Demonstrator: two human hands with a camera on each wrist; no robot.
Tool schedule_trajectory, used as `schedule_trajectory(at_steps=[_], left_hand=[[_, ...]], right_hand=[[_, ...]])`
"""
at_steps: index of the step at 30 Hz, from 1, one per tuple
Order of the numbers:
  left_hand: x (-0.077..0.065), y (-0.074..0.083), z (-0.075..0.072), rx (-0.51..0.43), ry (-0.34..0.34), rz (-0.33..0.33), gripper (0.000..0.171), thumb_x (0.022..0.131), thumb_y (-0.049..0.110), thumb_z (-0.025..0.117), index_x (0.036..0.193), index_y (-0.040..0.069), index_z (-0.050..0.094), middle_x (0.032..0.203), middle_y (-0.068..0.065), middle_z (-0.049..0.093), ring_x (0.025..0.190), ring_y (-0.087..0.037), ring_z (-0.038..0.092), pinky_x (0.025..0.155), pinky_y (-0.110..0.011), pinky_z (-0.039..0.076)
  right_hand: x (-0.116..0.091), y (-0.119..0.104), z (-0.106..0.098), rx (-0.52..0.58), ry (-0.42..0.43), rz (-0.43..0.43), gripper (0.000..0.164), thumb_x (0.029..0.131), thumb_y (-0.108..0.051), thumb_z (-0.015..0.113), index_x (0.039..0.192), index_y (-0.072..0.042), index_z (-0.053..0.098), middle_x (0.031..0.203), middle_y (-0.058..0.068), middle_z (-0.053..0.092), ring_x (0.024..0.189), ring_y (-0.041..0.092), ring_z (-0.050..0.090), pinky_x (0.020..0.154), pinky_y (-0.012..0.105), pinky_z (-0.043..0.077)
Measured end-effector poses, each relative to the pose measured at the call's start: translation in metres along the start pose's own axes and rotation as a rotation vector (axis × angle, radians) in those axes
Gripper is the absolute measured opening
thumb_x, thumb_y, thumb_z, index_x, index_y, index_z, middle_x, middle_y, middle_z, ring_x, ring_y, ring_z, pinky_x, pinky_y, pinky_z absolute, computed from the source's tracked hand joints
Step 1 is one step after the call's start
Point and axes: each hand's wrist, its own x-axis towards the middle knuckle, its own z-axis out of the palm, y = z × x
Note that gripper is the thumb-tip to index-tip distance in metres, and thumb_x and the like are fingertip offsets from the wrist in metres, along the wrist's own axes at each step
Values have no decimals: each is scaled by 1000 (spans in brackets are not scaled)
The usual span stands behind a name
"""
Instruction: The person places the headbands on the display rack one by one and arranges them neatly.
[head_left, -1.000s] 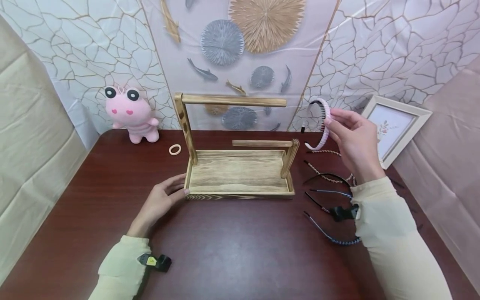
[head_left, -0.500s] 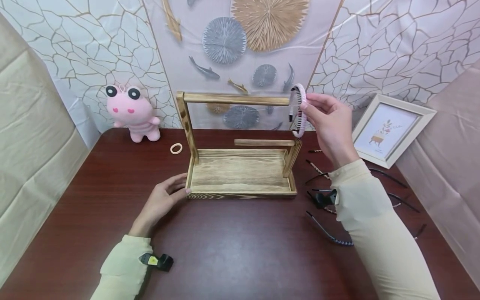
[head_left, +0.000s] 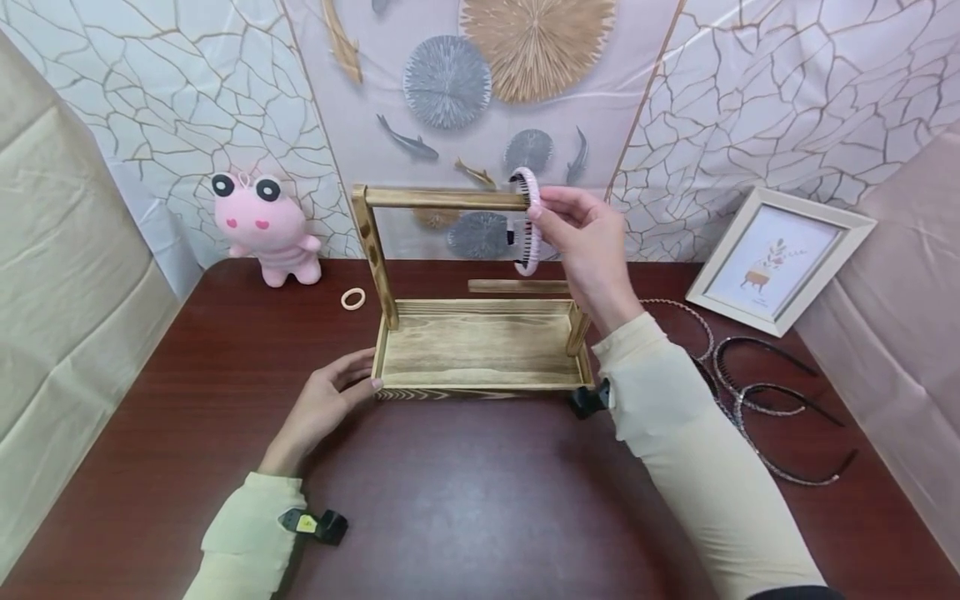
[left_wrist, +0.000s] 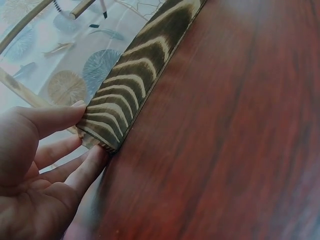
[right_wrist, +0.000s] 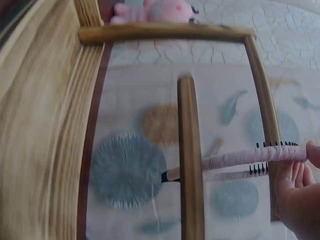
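Observation:
A wooden stand (head_left: 472, 342) with a shallow tray base stands mid-table, an upper bar (head_left: 442, 198) and a lower bar (head_left: 513, 286) reaching inward from its posts. At the tray's near left corner, my left hand (head_left: 322, 404) grips the edge; the left wrist view shows the thumb on the striped front wall (left_wrist: 125, 92) and fingers at the end. My right hand (head_left: 592, 246) pinches a pink wrapped headband (head_left: 534, 252) between thumb and fingers. It loops around the upper bar near the free end. Black comb teeth line its inside, clear in the right wrist view (right_wrist: 235, 158).
Several other headbands (head_left: 712, 337) lie on the table at right, partly hidden by my right sleeve. A picture frame (head_left: 780, 262) leans behind them. Back left sits a pink plush toy (head_left: 266, 229), with a small light ring (head_left: 352, 298) near the stand.
The right hand has carried the pink headband leftward from the stand's right side, past the upper bar's free end and onto the bar. The left hand has stayed at the tray corner.

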Motion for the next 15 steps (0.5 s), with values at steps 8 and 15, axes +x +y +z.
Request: schedule_trajectory(at_steps=[8,15], left_hand=[[0,0,0,-5,2,-9,54,93,20,72,142,9,53,130,-17,63,123,-28,58,86,-15,47],[0,-1,1,-12,2,-3,53,93,19,72,141,7,54,129,-18,64,123,-28,59,87,-15,48]], right_hand=[[-4,13,41,-14,-44,6,25,85,8,71,110,5,67,95,7,69,85,14,64,77,23,55],[-9,22,72,8,-61,-2,25,85,5,73,110,5,68,96,10,70,84,14,66,78,26,56]])
